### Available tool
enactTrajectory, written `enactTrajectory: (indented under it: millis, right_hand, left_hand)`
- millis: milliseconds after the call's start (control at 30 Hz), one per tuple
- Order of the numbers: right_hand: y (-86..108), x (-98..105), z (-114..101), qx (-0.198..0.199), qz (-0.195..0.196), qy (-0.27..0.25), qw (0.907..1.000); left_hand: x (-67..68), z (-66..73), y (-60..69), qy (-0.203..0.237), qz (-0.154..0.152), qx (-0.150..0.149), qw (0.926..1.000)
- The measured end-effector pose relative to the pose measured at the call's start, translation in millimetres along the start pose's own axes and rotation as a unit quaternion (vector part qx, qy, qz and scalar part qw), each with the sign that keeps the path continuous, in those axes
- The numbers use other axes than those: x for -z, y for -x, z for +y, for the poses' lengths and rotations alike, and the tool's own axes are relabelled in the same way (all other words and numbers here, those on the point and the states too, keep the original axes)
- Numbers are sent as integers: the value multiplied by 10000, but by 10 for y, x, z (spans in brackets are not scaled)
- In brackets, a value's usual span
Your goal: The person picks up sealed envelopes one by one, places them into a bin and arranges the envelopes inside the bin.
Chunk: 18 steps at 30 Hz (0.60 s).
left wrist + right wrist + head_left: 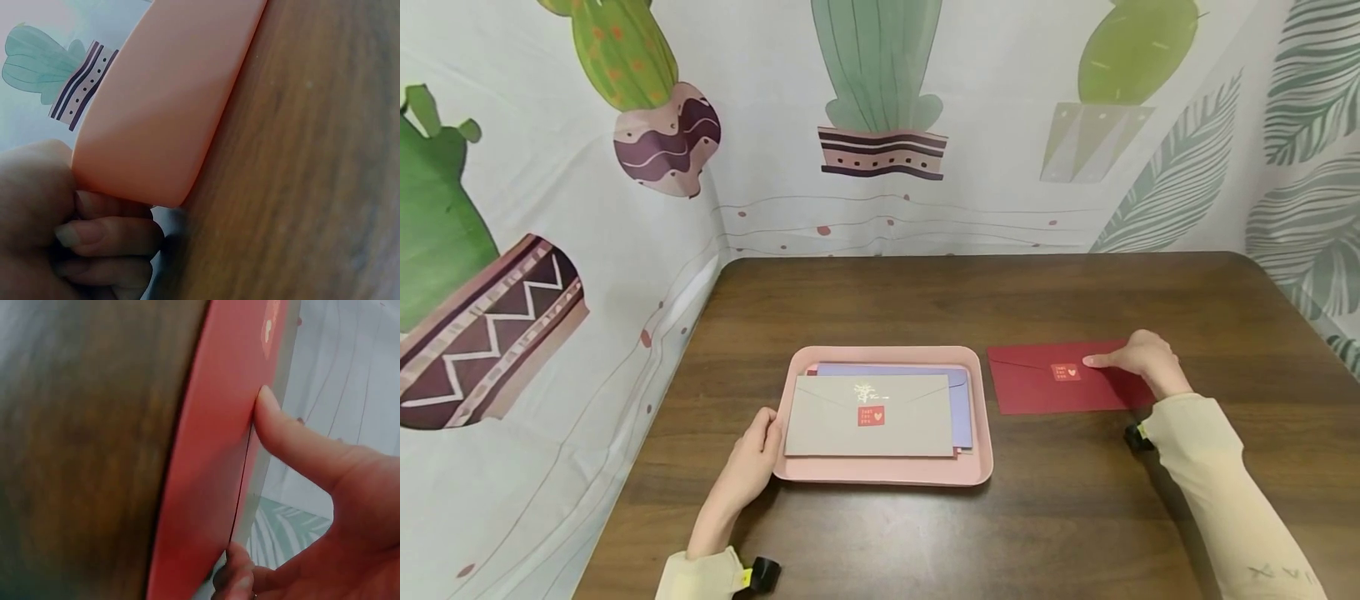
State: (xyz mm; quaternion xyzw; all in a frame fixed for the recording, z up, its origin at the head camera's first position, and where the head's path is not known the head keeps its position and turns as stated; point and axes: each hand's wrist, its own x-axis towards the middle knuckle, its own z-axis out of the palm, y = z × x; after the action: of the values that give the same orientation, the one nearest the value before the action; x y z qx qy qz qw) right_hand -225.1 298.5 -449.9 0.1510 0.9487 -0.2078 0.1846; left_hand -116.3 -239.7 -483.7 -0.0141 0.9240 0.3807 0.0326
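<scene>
A pink tray (880,472) sits on the table, its outer wall filling the upper middle of the left wrist view. My left hand (747,458) grips its left rim, with fingers curled by the corner. Inside lies a stack: a grey envelope (827,429) on top, a lavender envelope (962,417) beneath, and edges of others peeking out. Right of the tray lies a dark red envelope (1026,393) with a red heart sticker (1065,372). My right hand (1144,362) holds it at the right end, thumb on the upper face, other fingers around the far edge, partly hidden.
The brown wooden table (880,542) has rounded back corners. A white cloth (992,167) printed with cacti and leaves hangs behind it and along its left side. A dark wrist device (765,575) shows beside the left sleeve.
</scene>
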Motion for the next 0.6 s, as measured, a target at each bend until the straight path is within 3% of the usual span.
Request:
enactTrajectory:
  millis: [167,367,500,600]
  right_hand:
    - [-5,-12,18,-111,-151,-152,9997]
    - [49,-42,26,-378,-52,-759,9964]
    - [81,-29,84,-245,1,-974,9949]
    - [52,-6,167,-19,-227,-1360,9904]
  left_hand:
    - [-1,3,-11,-13,2,-5,10000]
    - [-7,3,-21,-57,23,-48,10000]
    - [-12,2,-20,-37,13,-53,10000]
    - [-14,4,-20,-16,1,-48,10000]
